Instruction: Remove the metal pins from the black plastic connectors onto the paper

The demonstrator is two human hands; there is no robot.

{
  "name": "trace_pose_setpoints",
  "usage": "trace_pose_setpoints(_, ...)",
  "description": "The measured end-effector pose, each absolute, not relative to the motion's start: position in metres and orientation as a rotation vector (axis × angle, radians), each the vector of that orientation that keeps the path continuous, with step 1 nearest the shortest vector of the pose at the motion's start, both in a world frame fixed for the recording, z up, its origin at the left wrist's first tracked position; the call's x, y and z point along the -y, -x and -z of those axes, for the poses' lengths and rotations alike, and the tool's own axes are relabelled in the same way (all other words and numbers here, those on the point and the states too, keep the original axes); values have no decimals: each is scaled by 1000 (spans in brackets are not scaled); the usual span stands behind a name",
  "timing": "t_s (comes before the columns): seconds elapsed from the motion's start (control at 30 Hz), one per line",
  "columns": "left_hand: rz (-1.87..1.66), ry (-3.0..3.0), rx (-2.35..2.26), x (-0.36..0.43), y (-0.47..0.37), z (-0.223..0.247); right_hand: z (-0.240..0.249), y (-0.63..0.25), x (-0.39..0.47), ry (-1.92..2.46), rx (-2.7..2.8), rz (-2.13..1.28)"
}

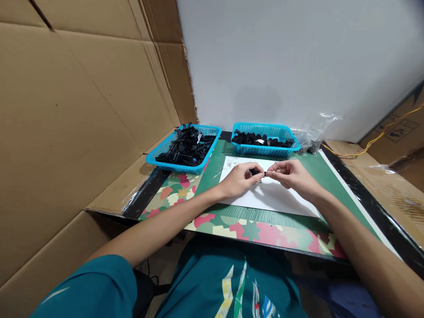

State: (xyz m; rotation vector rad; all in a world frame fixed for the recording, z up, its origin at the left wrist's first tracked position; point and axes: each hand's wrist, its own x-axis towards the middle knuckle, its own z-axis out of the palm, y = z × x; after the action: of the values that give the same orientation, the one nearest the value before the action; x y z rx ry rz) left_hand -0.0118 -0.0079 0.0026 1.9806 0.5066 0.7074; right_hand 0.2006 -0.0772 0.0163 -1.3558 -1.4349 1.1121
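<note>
Over a white sheet of paper (274,201), my two hands meet at a small black plastic part (253,171). My left hand (239,180) is closed round it, with thumb and fingers pinching its body. My right hand (293,177) is closed too, its thumb and forefinger at the part's right end. A thin metal tool (277,166), perhaps tweezers, sticks up from among the right fingers; its exact kind is hidden. Tiny thin metal pieces (233,163) lie scattered on the sheet's far left corner.
A blue basket (180,168) heaped with black plastic parts stands at the back left. Another blue basket (265,151) with black parts is behind my hands, beside a clear plastic bag (313,139). Cardboard (82,97) walls the left side; a yellow cable (374,142) runs at right.
</note>
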Motion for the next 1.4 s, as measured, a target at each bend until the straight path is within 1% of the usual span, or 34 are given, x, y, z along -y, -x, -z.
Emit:
trace_pose_setpoints(0.13, -670, -1794, -473, 8, 11, -4, -17, -201, 77, 1296, 1276, -1120)
trace_pose_setpoints(0.3, -550, -1570, -453, 6, 10, -5, -15, -204, 76, 1244, 1151, -1235)
trace_pose_setpoints(0.4, -579, -1578, -463, 6, 9, -5, -15, -204, 75, 1232, 1176, -1197)
trace_pose_setpoints(0.47, -593, -1603, -472, 7, 9, -6, -16, -203, 76, 1239, 1225, -1111)
trace_pose_setpoints(0.57, -649, -1644, -470, 8, 9, -7, -17, -200, 79, 1277, 1381, -835)
trace_pose_setpoints(0.7, -780, -1723, -517, 7, 10, -6, -11, -198, 84, 1264, 1654, -277)
trace_pose_setpoints(0.8, -871, -1753, -515, 5, 11, -4, -1, -199, 83, 1148, 1817, 112)
trace_pose_setpoints(0.9, -915, -1795, -491, 2, 12, -2, 5, -200, 81, 1027, 1904, 315)
trace_pose_setpoints(1.0, -947, -1873, -496, 0, 13, -1, 5, -199, 81, 1006, 1954, 346)
trace_pose_setpoints(1.2, -931, -1908, -502, 1, 13, -3, 3, -198, 81, 1020, 1957, 288)
trace_pose_setpoints(1.4, -821, -1915, -495, -4, 17, -7, 7, -198, 81, 1085, 1966, 161)
